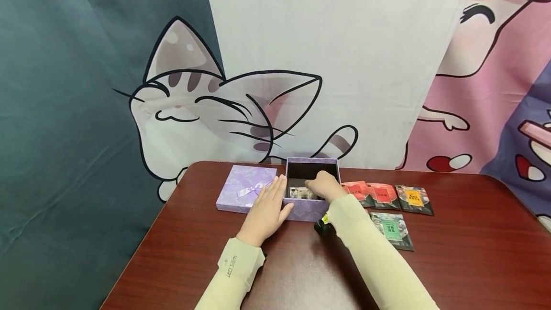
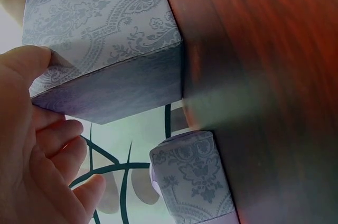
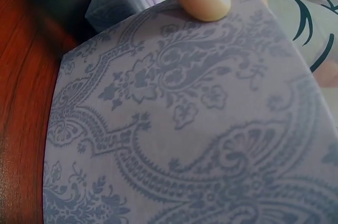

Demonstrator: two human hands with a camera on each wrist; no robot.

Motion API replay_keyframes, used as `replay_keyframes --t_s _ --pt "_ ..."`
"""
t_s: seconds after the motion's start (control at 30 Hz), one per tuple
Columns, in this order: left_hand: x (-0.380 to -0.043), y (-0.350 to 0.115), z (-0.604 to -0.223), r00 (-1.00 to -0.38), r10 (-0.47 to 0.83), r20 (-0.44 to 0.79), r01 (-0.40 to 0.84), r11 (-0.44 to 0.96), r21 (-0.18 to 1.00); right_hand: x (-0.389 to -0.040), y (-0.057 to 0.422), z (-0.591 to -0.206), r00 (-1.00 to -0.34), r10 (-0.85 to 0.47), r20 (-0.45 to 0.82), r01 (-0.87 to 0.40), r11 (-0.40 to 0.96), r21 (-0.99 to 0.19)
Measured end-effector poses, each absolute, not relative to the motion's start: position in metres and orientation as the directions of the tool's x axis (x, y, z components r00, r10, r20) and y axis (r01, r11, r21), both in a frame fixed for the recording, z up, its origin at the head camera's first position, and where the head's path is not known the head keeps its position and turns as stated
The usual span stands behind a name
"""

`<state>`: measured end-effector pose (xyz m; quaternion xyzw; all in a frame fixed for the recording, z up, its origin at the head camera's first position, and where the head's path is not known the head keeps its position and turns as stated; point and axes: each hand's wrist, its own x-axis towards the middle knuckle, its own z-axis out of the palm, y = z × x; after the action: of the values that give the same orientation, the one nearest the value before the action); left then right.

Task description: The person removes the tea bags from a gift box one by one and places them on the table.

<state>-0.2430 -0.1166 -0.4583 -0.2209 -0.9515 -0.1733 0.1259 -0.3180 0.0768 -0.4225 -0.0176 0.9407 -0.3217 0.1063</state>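
Observation:
A purple patterned gift box (image 1: 304, 209) stands uncovered on the table, its inside dark. My left hand (image 1: 263, 212) reaches along the box's left side with fingers straight, its thumb (image 2: 31, 63) pressing the front wall near the corner. That same thumb overlaps the patterned wall in the right wrist view. My right hand (image 1: 325, 185) dips into the box, fingers bent down and their tips hidden. Just left of them a printed packet (image 1: 301, 193) shows inside; I cannot tell whether the right hand grips it.
The purple box lid (image 1: 241, 185) with a ribbon bow lies left of the box. Right of it are red-labelled packets (image 1: 382, 196), a yellow-labelled packet (image 1: 414, 199) and a green-labelled packet (image 1: 391, 229), partly behind my right sleeve. A printed cloth (image 1: 366, 61) hangs behind the table (image 1: 465, 243).

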Motion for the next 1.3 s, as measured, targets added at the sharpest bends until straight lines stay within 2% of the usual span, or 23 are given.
replay_keyframes --t_s 0.47,0.8,1.3 --pt "-0.2437 -0.1175 -0.4575 -0.880 0.369 0.299 0.449 0.852 0.269 -0.3209 0.0739 -0.4240 -0.956 -0.125 -0.267 0.095 0.727 -0.679" --pt "-0.2436 -0.1167 -0.4559 -0.882 0.372 0.290 0.451 0.845 0.288 -0.3225 0.0737 -0.4230 -0.939 -0.127 -0.318 0.114 0.760 -0.640" --pt "-0.2439 -0.1159 -0.4568 -0.883 0.370 0.291 0.449 0.847 0.284 -0.3221 0.0771 -0.4244 -0.939 -0.128 -0.320 0.130 0.727 -0.675"
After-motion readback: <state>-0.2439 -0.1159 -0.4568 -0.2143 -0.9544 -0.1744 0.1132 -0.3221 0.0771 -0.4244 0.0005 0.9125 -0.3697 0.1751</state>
